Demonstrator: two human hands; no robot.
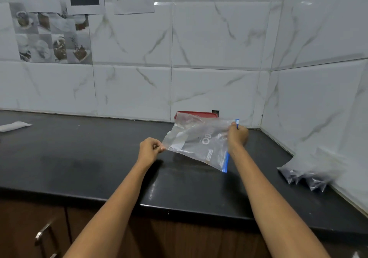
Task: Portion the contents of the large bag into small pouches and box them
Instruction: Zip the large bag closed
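1. Reaching out over the dark countertop point(99, 158), you held both bare forearms above its front edge, with the wooden cabinet point(29, 227) below.
2. Your left hand point(149, 150) was pinched shut on 1 corner of the clear zip bag point(196, 144).
3. Your right hand point(237, 136) was closed on the bag's opposite end, by its blue zip strip point(226, 163), so the bag hung stretched between your 2 hands, just above the counter.
4. To your right, blurred filled pouches point(306, 176) lay against the side wall.
5. Behind the bag, a red lid point(196, 114) sat near the tiled wall point(199, 48).
6. At far left lay a white packet point(14, 126).
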